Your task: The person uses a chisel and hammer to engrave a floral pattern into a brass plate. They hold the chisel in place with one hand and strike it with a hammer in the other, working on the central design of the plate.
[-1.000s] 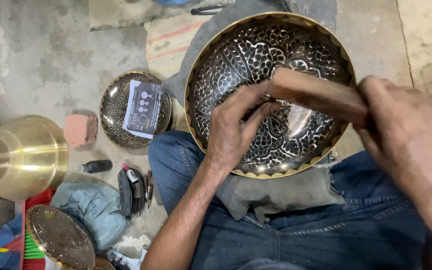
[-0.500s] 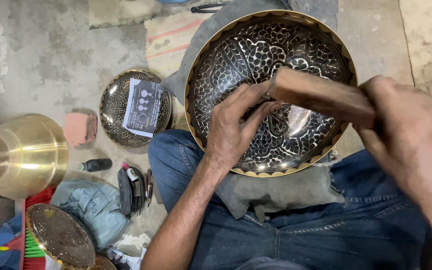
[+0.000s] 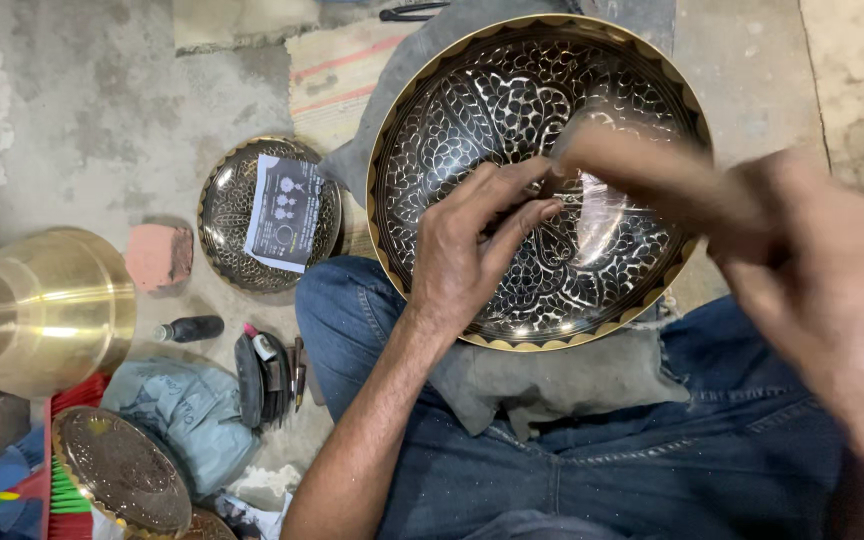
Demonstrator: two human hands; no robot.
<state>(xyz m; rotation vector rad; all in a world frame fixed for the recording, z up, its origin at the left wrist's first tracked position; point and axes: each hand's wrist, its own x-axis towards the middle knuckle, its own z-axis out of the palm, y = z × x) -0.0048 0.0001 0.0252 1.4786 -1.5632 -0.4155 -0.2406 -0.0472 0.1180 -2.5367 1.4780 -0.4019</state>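
I saw my left hand (image 3: 467,255) resting inside the large round black-and-gold engraved metal bowl (image 3: 537,180), which sat on a grey cloth (image 3: 552,375) over my lap. Its fingers (image 3: 512,215) were pinched together on a thin tool I could barely make out, tip against the bowl's patterned floor. My right hand (image 3: 822,290) was closed around a blurred wooden mallet (image 3: 642,175) above those fingers.

Left hand (image 3: 467,255) pinching — right hand (image 3: 812,270) clenched
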